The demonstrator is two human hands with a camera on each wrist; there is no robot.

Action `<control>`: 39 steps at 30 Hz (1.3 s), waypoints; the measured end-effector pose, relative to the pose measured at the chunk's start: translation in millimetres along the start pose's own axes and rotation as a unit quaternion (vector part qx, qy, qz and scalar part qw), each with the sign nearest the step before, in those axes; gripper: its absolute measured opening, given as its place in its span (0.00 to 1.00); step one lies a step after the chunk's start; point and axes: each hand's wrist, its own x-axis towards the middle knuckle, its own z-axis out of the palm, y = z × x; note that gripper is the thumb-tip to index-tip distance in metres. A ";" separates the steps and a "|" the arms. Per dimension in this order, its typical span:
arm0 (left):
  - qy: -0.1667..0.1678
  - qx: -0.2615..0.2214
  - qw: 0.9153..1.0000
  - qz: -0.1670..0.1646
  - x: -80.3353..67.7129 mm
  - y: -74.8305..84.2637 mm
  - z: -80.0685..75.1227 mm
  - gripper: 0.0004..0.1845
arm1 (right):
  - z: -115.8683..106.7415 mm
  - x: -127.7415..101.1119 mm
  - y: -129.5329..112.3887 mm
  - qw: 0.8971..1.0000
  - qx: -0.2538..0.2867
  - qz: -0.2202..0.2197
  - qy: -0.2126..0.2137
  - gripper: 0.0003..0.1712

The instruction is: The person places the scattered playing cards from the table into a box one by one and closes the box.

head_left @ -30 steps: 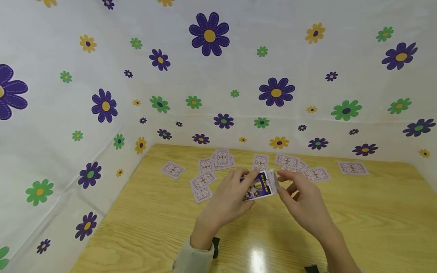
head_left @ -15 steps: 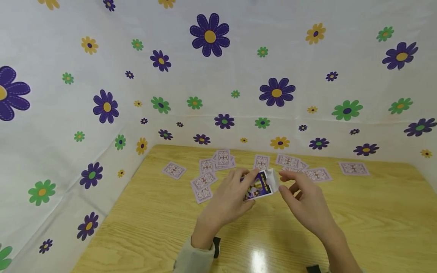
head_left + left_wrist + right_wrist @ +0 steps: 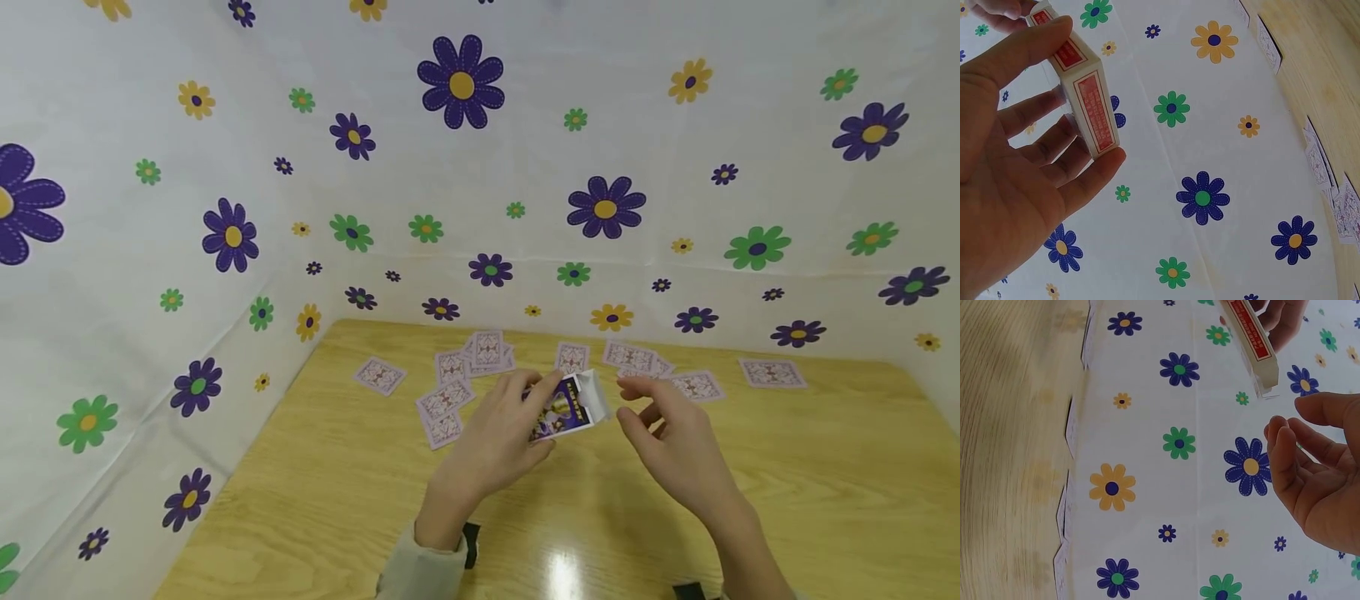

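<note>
My left hand [image 3: 487, 442] grips a small playing-card box [image 3: 561, 412], purple and yellow on its face, held above the table. In the left wrist view, its white sides with red printed panels [image 3: 1094, 109] show, thumb on one edge and fingers around the other. The box's right end has a pale flap [image 3: 595, 395] lifted out. Just right of that flap, my right hand [image 3: 671, 442] hovers with loosely bent fingers and nothing between them. A gap shows between its fingertips and the box end [image 3: 1266, 381] in the right wrist view.
Several playing cards lie face down across the table's back: a left group [image 3: 446, 398], a single card [image 3: 573, 357] behind the box, a right group [image 3: 630, 355], and one card [image 3: 772, 373] farther right. A flower-printed white cloth [image 3: 525, 150] rises behind the wooden table [image 3: 337, 492].
The right hand has drawn slightly right, away from the box. The flap now shows wider and stands out from the box end. The left hand keeps its hold, shifted slightly left.
</note>
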 end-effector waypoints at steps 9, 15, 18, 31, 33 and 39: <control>-0.005 0.000 1.000 0.004 2.2 0.7 3.8 0.44 | -6.6 -0.3 10.2 0.999 -0.036 0.014 -0.007 0.19; 0.001 0.003 1.000 -0.001 2.0 -3.4 5.8 0.44 | -3.7 2.9 17.0 0.999 -0.040 0.018 -0.010 0.18; 0.004 0.002 1.000 0.000 2.2 -5.2 7.7 0.44 | -4.2 4.1 19.9 0.999 -0.045 0.025 -0.012 0.17; -0.004 -0.005 1.000 -0.013 5.3 -10.5 9.2 0.44 | -14.0 9.6 28.2 0.997 -0.073 0.036 0.001 0.17; -0.002 -0.007 1.000 -0.014 5.1 -11.6 10.0 0.44 | -16.7 10.4 32.8 0.996 -0.080 0.045 0.001 0.17; 0.005 -0.011 1.000 -0.018 5.1 -12.2 9.8 0.44 | -27.9 11.3 50.0 0.993 -0.095 0.077 -0.002 0.18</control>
